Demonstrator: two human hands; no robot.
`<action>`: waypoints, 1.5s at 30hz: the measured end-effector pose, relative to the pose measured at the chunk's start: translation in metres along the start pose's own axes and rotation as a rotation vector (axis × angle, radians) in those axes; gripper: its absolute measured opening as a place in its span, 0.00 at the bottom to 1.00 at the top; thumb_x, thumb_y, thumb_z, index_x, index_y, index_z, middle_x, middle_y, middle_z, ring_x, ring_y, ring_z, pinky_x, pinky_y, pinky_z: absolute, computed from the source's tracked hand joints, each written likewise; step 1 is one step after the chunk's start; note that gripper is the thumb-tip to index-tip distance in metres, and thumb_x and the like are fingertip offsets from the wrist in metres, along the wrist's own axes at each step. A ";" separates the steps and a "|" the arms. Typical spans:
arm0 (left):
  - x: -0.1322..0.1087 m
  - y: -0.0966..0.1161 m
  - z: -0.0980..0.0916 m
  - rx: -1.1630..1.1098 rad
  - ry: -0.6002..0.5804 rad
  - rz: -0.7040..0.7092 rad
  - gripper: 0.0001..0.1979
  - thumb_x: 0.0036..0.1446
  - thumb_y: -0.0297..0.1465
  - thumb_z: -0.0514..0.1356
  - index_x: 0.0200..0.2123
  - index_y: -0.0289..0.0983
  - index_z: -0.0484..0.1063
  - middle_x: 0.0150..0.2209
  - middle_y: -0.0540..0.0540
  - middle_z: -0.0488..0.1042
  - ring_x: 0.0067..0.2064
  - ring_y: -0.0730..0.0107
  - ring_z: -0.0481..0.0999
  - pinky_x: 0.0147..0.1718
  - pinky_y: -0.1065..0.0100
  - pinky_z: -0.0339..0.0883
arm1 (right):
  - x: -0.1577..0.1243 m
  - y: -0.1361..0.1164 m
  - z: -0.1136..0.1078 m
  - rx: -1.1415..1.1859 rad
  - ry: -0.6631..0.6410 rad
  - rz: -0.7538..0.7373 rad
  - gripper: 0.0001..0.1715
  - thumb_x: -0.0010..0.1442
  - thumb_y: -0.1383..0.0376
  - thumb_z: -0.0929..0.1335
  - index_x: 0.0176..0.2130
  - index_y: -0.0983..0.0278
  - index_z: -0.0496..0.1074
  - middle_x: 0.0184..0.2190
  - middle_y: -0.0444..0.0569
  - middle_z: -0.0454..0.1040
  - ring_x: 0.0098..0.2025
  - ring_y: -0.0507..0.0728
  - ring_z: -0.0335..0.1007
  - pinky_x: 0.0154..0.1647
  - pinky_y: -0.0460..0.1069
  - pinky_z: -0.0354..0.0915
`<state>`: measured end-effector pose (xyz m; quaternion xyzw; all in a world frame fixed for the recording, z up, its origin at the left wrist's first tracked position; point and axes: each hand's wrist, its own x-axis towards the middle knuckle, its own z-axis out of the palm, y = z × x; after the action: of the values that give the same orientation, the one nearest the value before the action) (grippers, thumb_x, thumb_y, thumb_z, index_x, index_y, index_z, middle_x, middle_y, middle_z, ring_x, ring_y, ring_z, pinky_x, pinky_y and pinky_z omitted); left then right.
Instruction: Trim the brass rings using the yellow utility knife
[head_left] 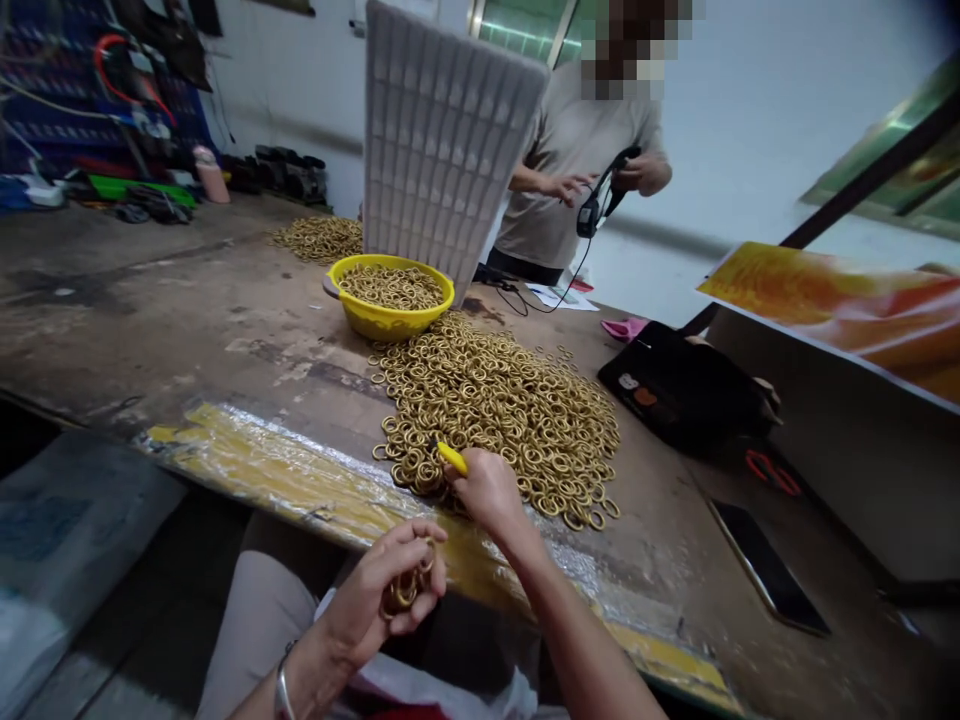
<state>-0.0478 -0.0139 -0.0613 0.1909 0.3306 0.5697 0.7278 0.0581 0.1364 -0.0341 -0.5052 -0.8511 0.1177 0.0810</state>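
— What have you got in each hand right now?

— Your left hand (382,600) is curled nearly closed around a small stack of brass rings (405,588), fingers (409,540) wrapped over the top. Your right hand (487,490) is pinched tight on a yellow tool (452,458), its tip just past your fingertips at the near edge of the ring pile (499,415).

— How will those rings behave?

— Stiff metal, I'd judge; individually light, but a handful adds weight. They look smooth, so likely slippery, and loose ones will slide off each other. Best gripped across the rim or hooked through the hole.

— Anything close by?

— Beyond your fingers, past the pile, sits a yellow basin (390,320) holding more rings, on the worn table (187,320).
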 end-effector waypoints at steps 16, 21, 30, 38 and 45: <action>0.007 0.009 0.012 -0.127 -0.046 0.101 0.12 0.57 0.31 0.64 0.43 0.34 0.67 0.35 0.44 0.74 0.19 0.83 0.64 0.12 0.81 0.48 | -0.070 -0.004 -0.008 1.463 -0.268 0.267 0.22 0.49 0.52 0.74 0.31 0.65 0.66 0.15 0.36 0.59 0.15 0.45 0.48 0.15 0.41 0.48; 0.002 0.009 0.013 -0.061 -0.076 0.085 0.09 0.57 0.33 0.64 0.37 0.32 0.71 0.31 0.46 0.71 0.20 0.83 0.65 0.13 0.81 0.51 | -0.081 -0.013 -0.003 1.476 -0.352 0.258 0.21 0.52 0.52 0.73 0.30 0.65 0.66 0.17 0.37 0.60 0.16 0.45 0.45 0.16 0.42 0.45; -0.009 0.016 0.019 0.258 0.075 0.111 0.16 0.55 0.41 0.64 0.30 0.34 0.68 0.25 0.52 0.68 0.17 0.84 0.60 0.11 0.81 0.50 | -0.095 0.007 -0.022 0.220 -0.032 -0.239 0.11 0.52 0.78 0.63 0.30 0.64 0.67 0.29 0.45 0.68 0.30 0.52 0.60 0.31 0.47 0.49; -0.008 0.019 0.018 0.443 0.084 0.142 0.15 0.58 0.43 0.59 0.29 0.37 0.63 0.20 0.56 0.61 0.16 0.82 0.55 0.12 0.79 0.48 | -0.092 0.006 -0.021 -0.094 -0.059 -0.261 0.15 0.53 0.80 0.63 0.34 0.62 0.69 0.32 0.45 0.72 0.30 0.52 0.66 0.30 0.47 0.49; -0.038 0.032 0.042 0.610 -0.165 0.130 0.10 0.56 0.33 0.61 0.26 0.35 0.68 0.22 0.52 0.65 0.23 0.77 0.61 0.22 0.74 0.55 | -0.052 0.021 -0.026 -0.309 0.021 -0.079 0.11 0.60 0.75 0.61 0.40 0.66 0.70 0.33 0.50 0.74 0.30 0.54 0.68 0.28 0.48 0.49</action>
<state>-0.0457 -0.0369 -0.0009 0.4667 0.4131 0.4721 0.6234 0.1075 0.1039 -0.0163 -0.4792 -0.8773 -0.0231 0.0159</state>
